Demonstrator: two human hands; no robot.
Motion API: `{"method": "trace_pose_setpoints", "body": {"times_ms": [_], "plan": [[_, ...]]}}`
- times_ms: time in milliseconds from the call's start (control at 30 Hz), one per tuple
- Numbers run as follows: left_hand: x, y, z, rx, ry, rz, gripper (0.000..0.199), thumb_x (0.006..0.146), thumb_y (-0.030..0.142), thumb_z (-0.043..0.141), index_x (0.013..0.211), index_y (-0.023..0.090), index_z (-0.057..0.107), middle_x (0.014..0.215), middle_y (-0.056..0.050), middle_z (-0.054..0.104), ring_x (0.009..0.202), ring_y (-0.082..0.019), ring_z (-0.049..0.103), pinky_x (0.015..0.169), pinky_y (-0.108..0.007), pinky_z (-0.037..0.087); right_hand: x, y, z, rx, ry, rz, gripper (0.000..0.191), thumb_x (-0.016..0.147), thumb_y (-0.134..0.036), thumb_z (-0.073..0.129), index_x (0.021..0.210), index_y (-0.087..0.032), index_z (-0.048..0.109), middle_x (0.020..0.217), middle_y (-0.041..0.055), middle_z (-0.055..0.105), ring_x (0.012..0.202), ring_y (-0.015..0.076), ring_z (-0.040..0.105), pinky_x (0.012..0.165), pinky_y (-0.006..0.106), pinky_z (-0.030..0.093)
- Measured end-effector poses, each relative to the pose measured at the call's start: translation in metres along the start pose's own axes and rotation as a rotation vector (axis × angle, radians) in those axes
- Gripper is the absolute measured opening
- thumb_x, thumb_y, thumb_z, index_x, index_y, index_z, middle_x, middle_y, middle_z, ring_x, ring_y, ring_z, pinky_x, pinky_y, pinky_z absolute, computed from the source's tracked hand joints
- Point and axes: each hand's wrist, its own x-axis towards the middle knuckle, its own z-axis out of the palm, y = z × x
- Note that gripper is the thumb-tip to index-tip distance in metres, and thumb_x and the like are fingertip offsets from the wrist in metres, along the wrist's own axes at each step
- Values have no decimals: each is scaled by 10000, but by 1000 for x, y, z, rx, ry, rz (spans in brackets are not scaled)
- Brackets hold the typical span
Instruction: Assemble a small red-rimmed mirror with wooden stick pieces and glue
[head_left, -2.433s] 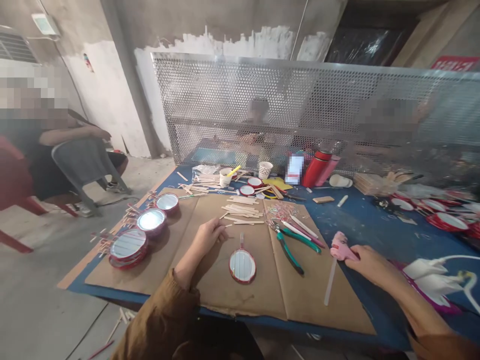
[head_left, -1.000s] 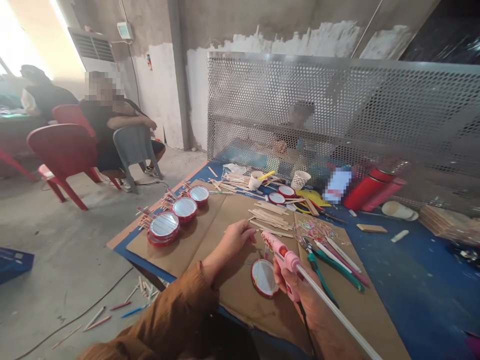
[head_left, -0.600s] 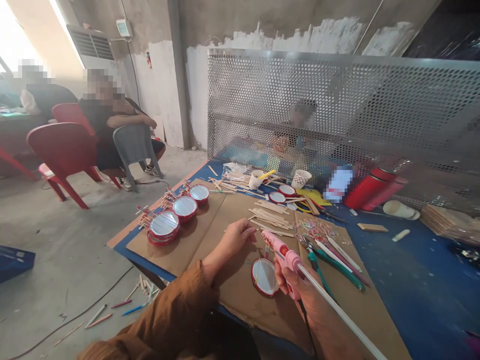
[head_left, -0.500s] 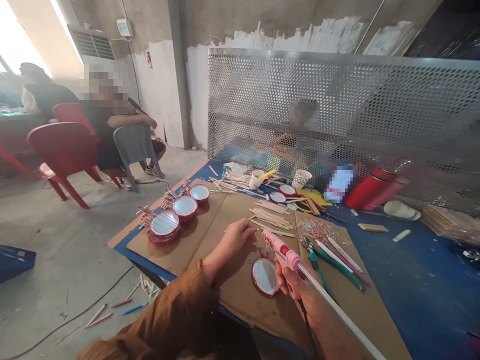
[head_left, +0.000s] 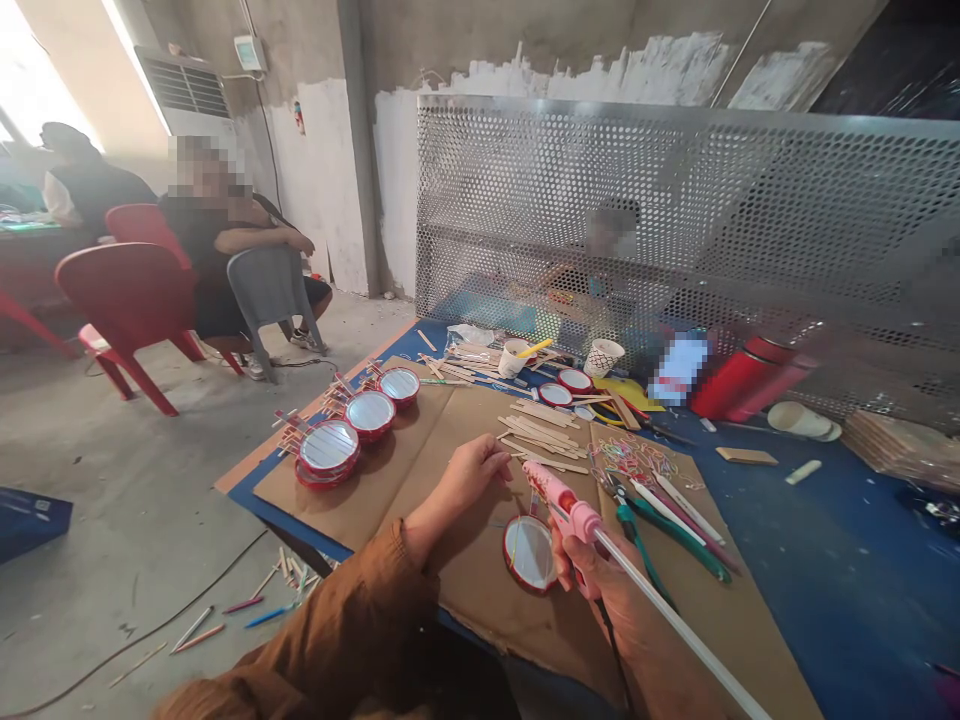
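My left hand [head_left: 466,478] is curled over the brown cardboard sheet [head_left: 480,625], its fingers closed on a thin wooden stick [head_left: 452,462]. My right hand [head_left: 604,585] grips a pink hot glue gun [head_left: 574,520], with a long white glue stick [head_left: 675,620] running from its back. The gun's nozzle points up and left, close to my left fingertips. Just below it lies a round mirror with a red rim [head_left: 529,553]. Green-handled pliers [head_left: 645,540] and a tangle of coloured rubber bands [head_left: 630,460] sit to the right of my right hand.
Red-rimmed mirrors with sticks attached [head_left: 328,448] stand at the left, and loose craft sticks [head_left: 540,422] lie ahead on the cardboard. The blue table [head_left: 825,560] carries paper cups [head_left: 604,357] and a red flask [head_left: 739,390]. A seated person [head_left: 217,240] is beyond its left corner.
My right hand has lifted the glue gun off the table and brought it over near the mirror. The view has swung left. Across the last second, almost nothing has moved.
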Motion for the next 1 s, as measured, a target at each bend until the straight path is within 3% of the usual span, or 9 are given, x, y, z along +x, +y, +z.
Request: {"method": "trace_pose_setpoints", "body": {"times_ms": [700,867,1000], "plan": [[-1,3,-1,63,3,10,202,807,265,474,620,206,523,582,10,649,584,-136,589,596,-234,441,2,1,-5,-15,-33,41,484,613,-528,766,876,-143,635,536,-1,558,408,104,440,389,237,311],[-1,2,-1,13,4,8,183,811,255,482,638,204,508,573,8,652,555,-138,597,604,-248,450,2,-2,-6,-58,-77,72,463,587,-555,768,752,-157,600,521,6,556,397,109,449,364,222,267],[0,0,-1,-38,-9,6,176,821,256,475,657,199,507,582,1,655,539,-130,592,568,-238,441,3,-10,-4,-84,-78,8,401,632,-528,747,681,-170,573,543,8,549,424,101,448,385,217,283]]}}
